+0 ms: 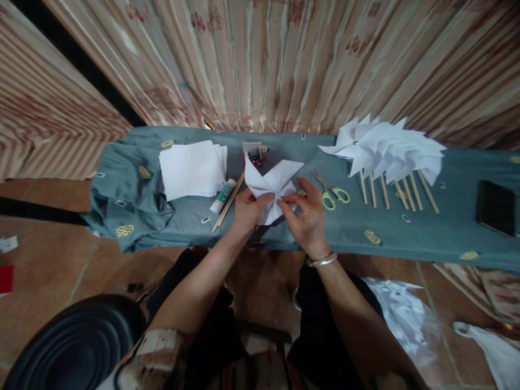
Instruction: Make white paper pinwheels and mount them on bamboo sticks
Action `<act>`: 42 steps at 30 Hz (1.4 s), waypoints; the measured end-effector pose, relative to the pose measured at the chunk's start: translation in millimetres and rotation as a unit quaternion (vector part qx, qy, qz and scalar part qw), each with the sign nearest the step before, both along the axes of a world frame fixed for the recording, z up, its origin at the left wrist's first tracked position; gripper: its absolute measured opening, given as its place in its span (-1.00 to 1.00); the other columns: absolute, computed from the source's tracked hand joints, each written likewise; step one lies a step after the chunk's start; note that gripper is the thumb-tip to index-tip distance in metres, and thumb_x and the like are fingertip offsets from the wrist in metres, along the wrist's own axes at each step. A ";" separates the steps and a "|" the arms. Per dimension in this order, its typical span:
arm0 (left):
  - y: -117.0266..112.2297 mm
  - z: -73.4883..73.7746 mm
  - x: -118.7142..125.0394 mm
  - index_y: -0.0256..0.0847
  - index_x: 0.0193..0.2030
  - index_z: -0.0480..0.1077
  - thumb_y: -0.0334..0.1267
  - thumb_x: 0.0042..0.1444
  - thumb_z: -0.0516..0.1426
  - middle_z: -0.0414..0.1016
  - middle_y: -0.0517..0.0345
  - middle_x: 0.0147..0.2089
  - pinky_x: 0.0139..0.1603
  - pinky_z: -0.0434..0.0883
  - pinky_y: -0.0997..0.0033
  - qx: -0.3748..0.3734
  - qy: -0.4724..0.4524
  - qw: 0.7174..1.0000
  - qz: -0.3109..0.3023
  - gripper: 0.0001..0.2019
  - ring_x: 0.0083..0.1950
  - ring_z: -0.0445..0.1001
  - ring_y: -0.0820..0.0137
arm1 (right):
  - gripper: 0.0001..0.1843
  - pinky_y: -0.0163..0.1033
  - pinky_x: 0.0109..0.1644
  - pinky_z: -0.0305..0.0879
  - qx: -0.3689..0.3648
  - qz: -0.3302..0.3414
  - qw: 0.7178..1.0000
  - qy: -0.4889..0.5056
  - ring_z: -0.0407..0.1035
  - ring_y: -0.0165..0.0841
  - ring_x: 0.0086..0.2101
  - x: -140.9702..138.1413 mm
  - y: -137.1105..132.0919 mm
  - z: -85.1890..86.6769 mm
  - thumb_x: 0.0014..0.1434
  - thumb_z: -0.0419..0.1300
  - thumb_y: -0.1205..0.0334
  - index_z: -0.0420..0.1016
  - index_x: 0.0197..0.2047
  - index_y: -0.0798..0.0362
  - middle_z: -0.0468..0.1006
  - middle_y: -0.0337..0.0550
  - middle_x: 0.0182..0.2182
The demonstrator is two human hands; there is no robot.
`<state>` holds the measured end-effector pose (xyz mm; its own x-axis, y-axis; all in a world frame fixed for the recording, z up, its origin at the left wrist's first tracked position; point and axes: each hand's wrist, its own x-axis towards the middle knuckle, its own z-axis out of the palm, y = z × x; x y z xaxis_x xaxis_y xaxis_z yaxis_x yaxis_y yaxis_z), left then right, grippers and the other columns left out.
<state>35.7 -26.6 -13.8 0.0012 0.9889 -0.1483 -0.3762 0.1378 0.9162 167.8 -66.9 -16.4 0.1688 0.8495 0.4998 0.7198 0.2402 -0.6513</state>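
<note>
A smooth, rounded bangle [324, 260] with a silvery shine sits just behind the bare right hand [306, 216]; well back from the equally bare left hand [247, 208], a pale sleeve [156, 346] shows dark specks and lines. Plain black trousers [213, 330] appear below both hands.

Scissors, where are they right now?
In the head view, the scissors lie on the blue-green cloth, right of centre, just beyond the right hand and left of the overlapping pinwheels.
</note>
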 end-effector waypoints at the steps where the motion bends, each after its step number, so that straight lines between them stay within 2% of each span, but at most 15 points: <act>1: -0.1 0.1 -0.1 -0.26 -0.37 0.54 -0.30 -0.28 0.37 0.62 0.16 -0.36 -0.24 0.44 0.37 -0.001 0.002 1.000 0.003 -0.74 -0.34 0.52 0.34 | -0.86 0.15 0.23 0.26 -0.002 -0.002 1.000 -0.001 0.32 -0.06 0.14 0.1 0.1 -0.1 0.19 0.25 0.12 0.54 -0.38 -0.06 0.45 -0.04 0.14; 11: 0.8 -2.2 0.9 -0.28 -0.35 0.55 -0.28 -0.30 0.38 0.63 0.14 -0.34 -0.18 0.44 0.34 -0.004 0.002 1.000 -0.007 -0.71 -0.30 0.53 0.32 | -0.85 0.08 0.20 0.27 0.002 -0.006 1.000 -0.015 0.35 -0.09 0.10 -0.2 2.8 -1.7 0.18 0.26 0.15 0.54 -0.40 -0.01 0.47 -0.02 0.11; 18: 0.2 -2.6 0.2 -0.29 -0.38 0.55 -0.29 -0.30 0.38 0.62 0.14 -0.39 -0.24 0.44 0.36 -0.013 0.004 1.000 -0.016 -0.73 -0.36 0.52 0.34 | -0.85 0.12 0.23 0.25 -0.007 -0.015 1.000 -0.014 0.33 -0.10 0.12 1.1 3.0 -2.1 0.18 0.24 0.14 0.53 -0.41 -0.05 0.48 -0.10 0.12; 26: 0.8 -5.1 0.4 -0.28 -0.37 0.55 -0.29 -0.28 0.37 0.63 0.14 -0.37 -0.28 0.44 0.38 0.003 0.023 1.000 -0.004 -0.74 -0.37 0.51 0.36 | -0.81 0.07 0.22 0.26 -0.011 -0.007 0.999 -0.030 0.35 -0.09 0.11 -4.2 -0.4 3.2 0.21 0.23 0.13 0.55 -0.41 -0.01 0.48 -0.01 0.11; 30: 7.0 -4.0 -7.1 -0.27 -0.38 0.56 -0.31 -0.31 0.38 0.63 0.14 -0.37 -0.25 0.44 0.39 -0.008 0.013 1.000 0.010 -0.74 -0.38 0.51 0.38 | -0.79 0.04 0.19 0.29 0.001 -0.017 1.000 -0.005 0.40 -0.13 0.06 19.0 3.3 8.0 0.21 0.22 0.05 0.58 -0.33 -0.03 0.52 -0.05 0.08; 32: 11.7 -1.9 -13.4 -0.27 -0.40 0.56 -0.34 -0.35 0.38 0.62 0.16 -0.40 -0.23 0.44 0.41 -0.009 0.003 0.999 0.037 -0.74 -0.38 0.51 0.42 | -0.74 0.01 0.13 0.33 -0.005 -0.070 0.997 0.038 0.47 -0.17 -0.05 42.1 7.7 7.9 0.26 0.15 0.05 0.59 -0.30 -0.02 0.61 -0.06 -0.06; 35: 17.4 2.6 -22.8 -0.26 -0.43 0.55 -0.33 -0.36 0.38 0.60 0.19 -0.44 -0.25 0.44 0.42 -0.016 -0.011 0.998 0.053 -0.76 -0.42 0.49 0.44 | -0.71 -0.09 -0.14 0.41 -0.069 -0.119 0.989 0.057 0.49 -0.23 -0.33 71.0 12.2 3.9 0.25 0.13 0.04 0.60 -0.27 0.04 0.65 -0.10 -0.35; 37: 19.2 5.6 -27.2 -0.26 -0.47 0.54 -0.33 -0.37 0.39 0.60 0.18 -0.44 -0.25 0.45 0.41 -0.017 -0.018 0.998 0.059 -0.77 -0.43 0.50 0.44 | -0.75 -0.12 -0.17 0.40 -0.107 -0.093 0.990 0.022 0.49 -0.23 -0.36 77.0 12.4 -0.7 0.21 0.15 0.09 0.61 -0.28 0.03 0.66 -0.12 -0.37; 40: 19.1 8.6 -29.9 -0.25 -0.51 0.52 -0.34 -0.38 0.39 0.61 0.16 -0.43 -0.23 0.46 0.42 -0.009 -0.024 0.997 0.066 -0.79 -0.40 0.51 0.43 | -0.81 -0.09 -0.05 0.39 -0.133 -0.017 0.990 -0.037 0.53 -0.19 -0.23 69.0 11.0 -9.5 0.17 0.16 0.23 0.62 -0.26 0.02 0.68 -0.10 -0.26; 42: 18.0 9.2 -29.9 -0.25 -0.51 0.53 -0.34 -0.39 0.39 0.61 0.16 -0.43 -0.23 0.46 0.42 -0.011 -0.021 0.997 0.068 -0.79 -0.40 0.51 0.43 | -0.80 -0.05 0.03 0.37 -0.142 0.010 0.988 -0.068 0.51 -0.16 -0.15 60.8 10.5 -15.0 0.17 0.15 0.29 0.62 -0.23 0.01 0.68 -0.07 -0.19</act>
